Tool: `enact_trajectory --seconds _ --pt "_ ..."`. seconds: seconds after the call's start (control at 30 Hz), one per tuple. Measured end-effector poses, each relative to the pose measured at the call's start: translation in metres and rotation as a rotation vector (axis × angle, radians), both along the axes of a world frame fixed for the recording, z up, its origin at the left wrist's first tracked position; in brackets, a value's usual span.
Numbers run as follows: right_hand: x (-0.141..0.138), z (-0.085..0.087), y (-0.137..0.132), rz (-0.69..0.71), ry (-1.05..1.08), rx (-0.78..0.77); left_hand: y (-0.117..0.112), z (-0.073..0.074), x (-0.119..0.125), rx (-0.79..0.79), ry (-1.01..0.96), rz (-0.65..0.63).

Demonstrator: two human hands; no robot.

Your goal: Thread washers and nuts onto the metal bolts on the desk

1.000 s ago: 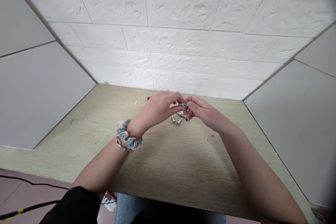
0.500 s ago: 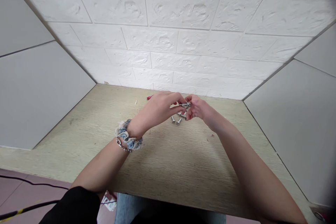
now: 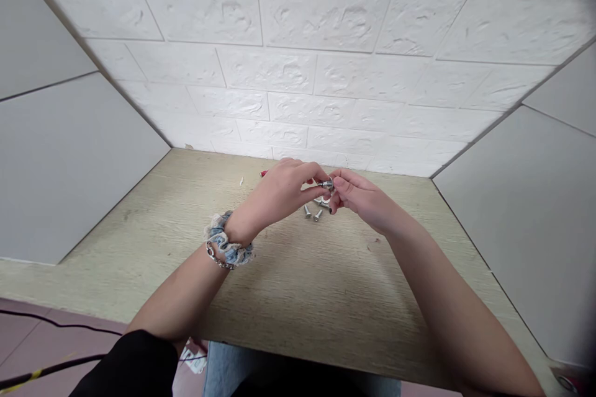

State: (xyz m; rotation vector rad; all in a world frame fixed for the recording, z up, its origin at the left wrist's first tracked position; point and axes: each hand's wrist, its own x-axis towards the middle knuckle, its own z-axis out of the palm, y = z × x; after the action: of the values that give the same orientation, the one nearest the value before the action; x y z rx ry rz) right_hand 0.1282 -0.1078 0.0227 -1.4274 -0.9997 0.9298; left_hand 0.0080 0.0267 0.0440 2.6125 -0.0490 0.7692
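Above the tabletop, a small silver bolt (image 3: pixel 326 184) lies sideways between both hands. My left hand (image 3: pixel 293 189) pinches its left end between thumb and fingers. At the other end, my right hand (image 3: pixel 357 191) has its thumb and fingertips closed on the bolt; they cover part of it. Two loose bolts, a left one (image 3: pixel 307 211) and a right one (image 3: pixel 318 216), lie on the wood just below the hands. More silver metal parts (image 3: pixel 322 201) lie behind them, partly hidden by the fingers.
A red object (image 3: pixel 263 173) shows behind my left hand, mostly covered. A small white scrap (image 3: pixel 241 180) lies to its left on the wooden table (image 3: pixel 288 285). White brick-pattern wall (image 3: pixel 298 74) stands at the back, with grey panels on both sides. Black cables (image 3: pixel 56 324) run at lower left.
My right hand has turned and its thumb has closed over the right end of the bolt. The left hand keeps its pinch almost in place.
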Motion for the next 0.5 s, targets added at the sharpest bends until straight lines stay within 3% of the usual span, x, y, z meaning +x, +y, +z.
enact_trajectory --seconds 0.23,0.5 --pt "0.0032 0.0026 -0.0016 0.046 0.059 0.067 0.0017 -0.0021 0.0006 -0.034 -0.001 -0.014" --pt "0.0045 -0.0053 0.005 -0.068 0.003 -0.053 0.0014 -0.0051 0.002 0.024 -0.01 -0.044"
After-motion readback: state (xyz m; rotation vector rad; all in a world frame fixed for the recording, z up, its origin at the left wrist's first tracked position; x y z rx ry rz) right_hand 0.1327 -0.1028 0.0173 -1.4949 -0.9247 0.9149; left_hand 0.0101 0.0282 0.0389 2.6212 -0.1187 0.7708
